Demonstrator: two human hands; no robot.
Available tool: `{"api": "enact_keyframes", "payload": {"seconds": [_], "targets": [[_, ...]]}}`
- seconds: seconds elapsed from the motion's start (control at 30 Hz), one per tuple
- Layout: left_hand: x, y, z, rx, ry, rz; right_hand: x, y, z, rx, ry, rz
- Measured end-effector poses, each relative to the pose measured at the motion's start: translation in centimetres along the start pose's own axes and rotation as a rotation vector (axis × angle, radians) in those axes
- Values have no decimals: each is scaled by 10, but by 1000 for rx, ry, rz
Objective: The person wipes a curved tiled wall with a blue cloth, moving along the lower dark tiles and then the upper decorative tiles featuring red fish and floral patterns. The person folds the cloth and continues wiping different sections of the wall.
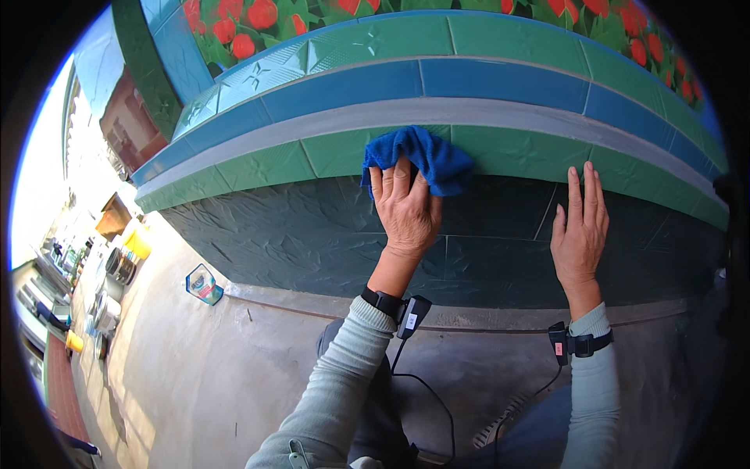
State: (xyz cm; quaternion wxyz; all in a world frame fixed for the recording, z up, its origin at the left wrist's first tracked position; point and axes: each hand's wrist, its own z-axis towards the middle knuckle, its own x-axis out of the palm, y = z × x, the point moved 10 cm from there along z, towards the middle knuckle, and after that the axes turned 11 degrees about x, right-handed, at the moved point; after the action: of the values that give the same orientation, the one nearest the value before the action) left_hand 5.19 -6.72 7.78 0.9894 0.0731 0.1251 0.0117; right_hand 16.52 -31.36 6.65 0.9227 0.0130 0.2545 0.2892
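Before me stands a tiled wall with a projecting green tile edge (521, 152). A crumpled blue cloth (433, 158) lies against that edge under the fingers of my left hand (407, 205). Whether the fingers grip the cloth or only press on it cannot be told. To the right, my right hand (580, 223) has its fingers extended, the tips at the lower rim of the green edge, with nothing in it. Dark textured tiles (281, 234) cover the wall below. Each wrist bears a black strap with a small device and a cable.
A plastic pouch (204, 285) with printing stands on the concrete floor (193, 363) near the wall's left corner. Farther left are a yellow container (136, 238), a dark bucket (120, 267) and several basins. Blue tiles (504, 80) and a red-flower panel rise above the ledge.
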Motion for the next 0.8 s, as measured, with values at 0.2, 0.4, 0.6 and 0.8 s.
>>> {"api": "enact_keyframes", "payload": {"seconds": [0.2,0.4,0.6,0.8], "targets": [[-62,102,-15,-163,-295,79,1,0,-1,-7,2,-4],[-118,222,-57,-514,-636,-69,1,-1,-1,-16,1,12],[-109,204,-62,-565,-569,-6,0,6,0,-15,-30,87],[-53,78,-20,-50,-74,-44,-3,12,-1,-13,-60,113]]}}
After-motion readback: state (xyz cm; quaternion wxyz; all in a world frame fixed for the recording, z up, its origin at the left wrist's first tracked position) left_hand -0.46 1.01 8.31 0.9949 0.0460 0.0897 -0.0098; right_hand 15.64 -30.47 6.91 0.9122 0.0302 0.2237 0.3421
